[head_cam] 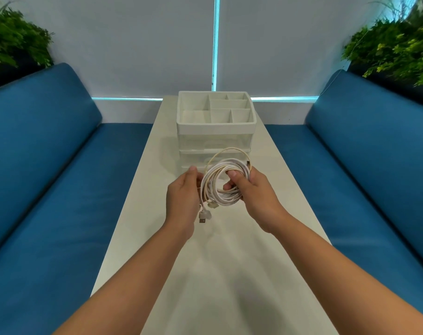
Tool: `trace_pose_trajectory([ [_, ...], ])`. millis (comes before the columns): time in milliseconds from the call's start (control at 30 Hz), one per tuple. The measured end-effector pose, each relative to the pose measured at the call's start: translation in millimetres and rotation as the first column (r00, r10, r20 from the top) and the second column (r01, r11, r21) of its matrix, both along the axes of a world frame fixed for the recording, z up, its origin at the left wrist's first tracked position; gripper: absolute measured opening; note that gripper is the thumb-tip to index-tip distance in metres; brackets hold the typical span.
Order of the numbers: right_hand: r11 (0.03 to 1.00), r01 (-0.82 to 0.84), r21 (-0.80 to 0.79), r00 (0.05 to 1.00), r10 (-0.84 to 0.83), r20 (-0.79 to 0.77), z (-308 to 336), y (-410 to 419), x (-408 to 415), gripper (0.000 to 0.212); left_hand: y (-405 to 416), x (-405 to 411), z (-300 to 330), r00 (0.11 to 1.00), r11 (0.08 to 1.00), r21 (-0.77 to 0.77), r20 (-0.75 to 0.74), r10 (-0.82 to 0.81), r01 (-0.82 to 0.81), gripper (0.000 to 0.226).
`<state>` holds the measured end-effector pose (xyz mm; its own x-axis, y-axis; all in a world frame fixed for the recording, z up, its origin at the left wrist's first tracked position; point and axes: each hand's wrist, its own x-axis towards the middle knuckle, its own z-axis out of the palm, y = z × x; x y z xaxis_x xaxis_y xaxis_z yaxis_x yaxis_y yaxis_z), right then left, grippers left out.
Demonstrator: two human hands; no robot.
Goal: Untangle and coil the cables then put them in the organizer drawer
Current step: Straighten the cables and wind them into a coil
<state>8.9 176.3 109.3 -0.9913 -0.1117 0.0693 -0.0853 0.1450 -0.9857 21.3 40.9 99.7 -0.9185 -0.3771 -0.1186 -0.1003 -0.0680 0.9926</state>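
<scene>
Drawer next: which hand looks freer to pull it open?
Probably the left hand. It only pinches the cables at the coil's edge, while the right hand grips the bundle through its loops. The organizer stands straight ahead, its drawers seemingly closed.

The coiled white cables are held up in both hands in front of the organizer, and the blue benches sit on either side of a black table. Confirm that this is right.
One detail is wrong: the table is white, not black, as the head view shows. The rest stands: the left hand and right hand hold the coiled white cables in front of the organizer, with blue benches on either side.
</scene>
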Motion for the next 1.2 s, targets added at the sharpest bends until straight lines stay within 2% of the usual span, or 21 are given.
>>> trace_pose_trajectory([
  [133, 1.000, -0.010, 0.017, 0.999, 0.010, -0.046, 3.4, 1.7, -2.3, 0.015, -2.7, -4.5, -2.6, 0.988, 0.999, -0.046, 0.156, 0.007, 0.001, 0.037],
  [167, 1.000, -0.006, 0.024, 0.999, 0.007, -0.050, 4.2, 1.4, -2.9, 0.015, -3.1, -5.6, -2.2, 0.977, 0.998, -0.042, 0.208, -0.037, 0.047, 0.044],
  [233, 1.000, 0.001, 0.026, 0.999, 0.001, -0.054, 5.7, 0.9, -4.0, 0.015, -2.9, -8.0, -2.1, 0.929, 0.973, 0.062, 0.290, -0.229, 0.221, 0.059],
  [267, 1.000, 0.004, 0.020, 0.999, -0.003, -0.048, 6.3, 1.1, -4.7, 0.015, -2.1, -8.6, -1.8, 0.896, 0.938, 0.153, 0.284, -0.342, 0.310, 0.062],
  [333, 1.000, -0.003, -0.001, 1.000, 0.003, -0.025, 8.6, 2.1, -4.7, 0.016, -1.4, -8.2, -0.9, 0.854, 0.864, 0.312, 0.220, -0.471, 0.396, 0.049],
  [433, 0.999, -0.035, -0.028, 0.999, 0.035, -0.001, 9.5, 2.9, -3.6, 0.022, -1.8, -10.1, -5.1, 0.881, 0.834, 0.428, 0.157, -0.447, 0.347, 0.020],
  [467, 0.999, -0.039, -0.033, 0.999, 0.039, 0.002, 8.9, 2.9, -3.4, 0.023, -1.7, -10.1, -6.2, 0.891, 0.829, 0.445, 0.131, -0.435, 0.339, 0.018],
  [533, 0.999, -0.028, -0.041, 0.999, 0.028, 0.018, 7.2, 3.1, -3.8, 0.022, -0.8, -8.5, -5.9, 0.902, 0.856, 0.380, 0.108, -0.418, 0.351, 0.020],
  [667, 1.000, -0.004, -0.025, 0.999, 0.006, 0.052, 5.9, 5.8, -5.6, 0.021, -5.1, -6.4, -6.2, 0.923, 0.932, 0.113, 0.139, -0.359, 0.346, 0.037],
  [800, 0.999, 0.032, -0.031, 0.995, -0.029, 0.099, 6.0, 6.8, -7.7, 0.018, -14.2, -8.0, -8.1, 0.950, 0.960, 0.009, 0.142, -0.280, 0.281, 0.039],
  [967, 0.997, 0.047, -0.054, 0.985, -0.037, 0.168, 8.7, 7.4, -9.5, 0.019, -20.3, -7.6, -4.0, 0.958, 0.960, -0.057, 0.100, -0.269, 0.276, 0.033],
  [1100, 0.977, 0.086, -0.196, 0.967, -0.035, 0.252, 17.3, 5.4, -10.9, 0.012, -20.2, -4.0, 4.9, 0.934, 0.914, -0.199, 0.109, -0.339, 0.354, 0.032],
  [1200, 0.966, 0.101, -0.239, 0.961, -0.032, 0.276, 27.0, 0.6, -12.0, 0.007, -17.3, -4.3, 8.2, 0.908, 0.880, -0.227, 0.159, -0.389, 0.417, 0.027],
])
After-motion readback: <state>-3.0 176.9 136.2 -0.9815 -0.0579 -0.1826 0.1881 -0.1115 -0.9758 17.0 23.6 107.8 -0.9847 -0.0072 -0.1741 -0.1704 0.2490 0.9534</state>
